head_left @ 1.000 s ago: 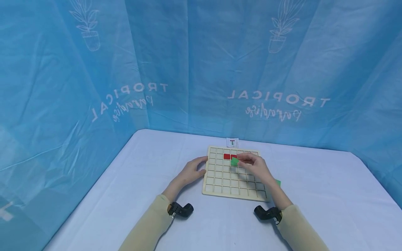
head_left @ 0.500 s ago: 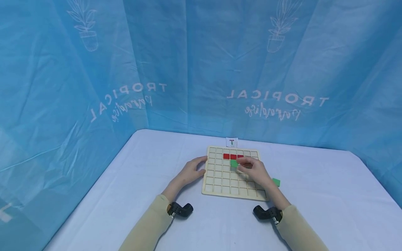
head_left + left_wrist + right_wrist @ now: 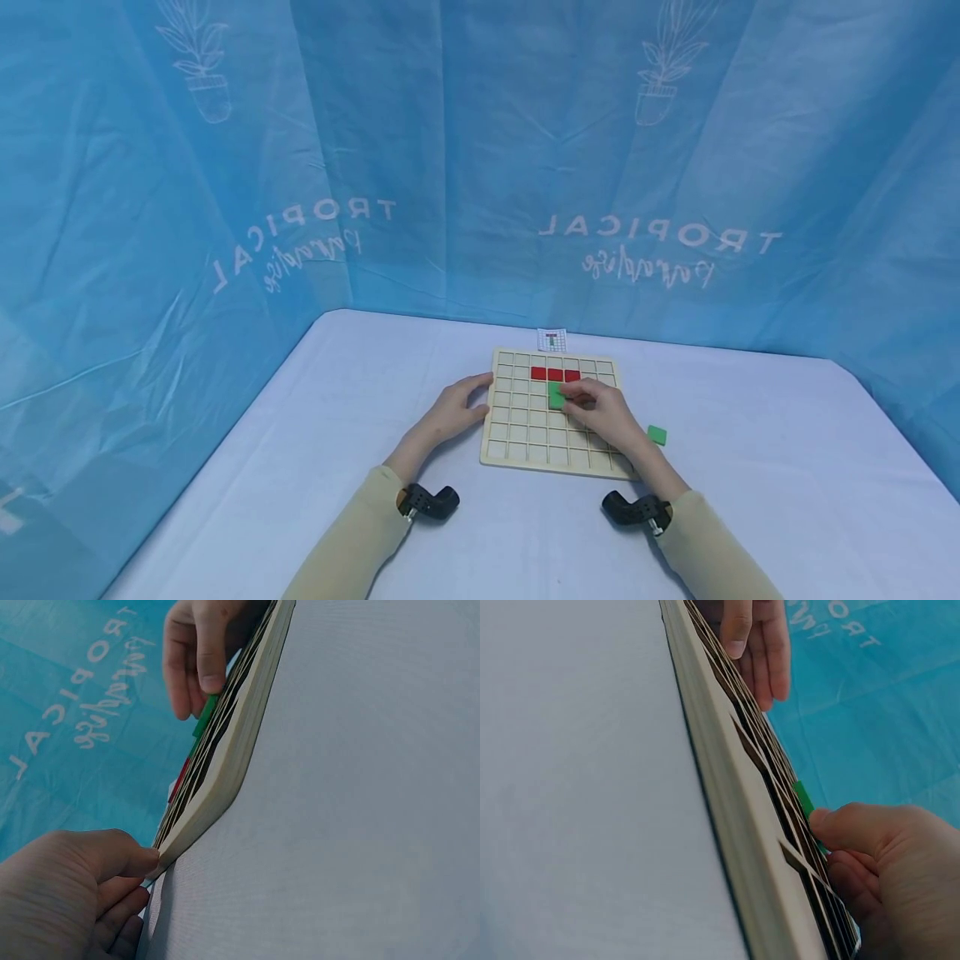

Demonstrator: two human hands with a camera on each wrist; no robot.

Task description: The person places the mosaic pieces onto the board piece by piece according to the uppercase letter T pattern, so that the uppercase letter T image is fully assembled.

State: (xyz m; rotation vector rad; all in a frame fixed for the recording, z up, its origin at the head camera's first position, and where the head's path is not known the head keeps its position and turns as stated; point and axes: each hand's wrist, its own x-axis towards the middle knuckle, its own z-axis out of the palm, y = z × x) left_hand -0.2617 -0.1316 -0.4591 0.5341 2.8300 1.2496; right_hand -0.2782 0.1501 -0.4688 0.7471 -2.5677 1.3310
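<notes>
My left hand (image 3: 453,409) rests at the left edge of the pale wooden grid board (image 3: 517,448), thumb and fingertips touching the edge and spread apart along it. Over the middle of the board, my right hand (image 3: 606,412) pinches a green square tile (image 3: 557,402) between thumb and fingers. The tile is close over the grid, just below another green tile (image 3: 553,387); the fingertips partly cover it. A row of three red tiles (image 3: 555,375) lies in the cells above. In the right wrist view, the thumb presses the green tile's (image 3: 803,799) near side.
One loose green tile (image 3: 657,435) lies on the white tablecloth (image 3: 750,467) to the right of the board. Behind the board is a small printed card (image 3: 552,340) with a red and green grid pattern. Blue printed curtains (image 3: 480,167) enclose the table's back and sides.
My right hand has come slightly down the board with the green tile, uncovering the third red tile and the loose green tile. The left hand stays at the board's edge.
</notes>
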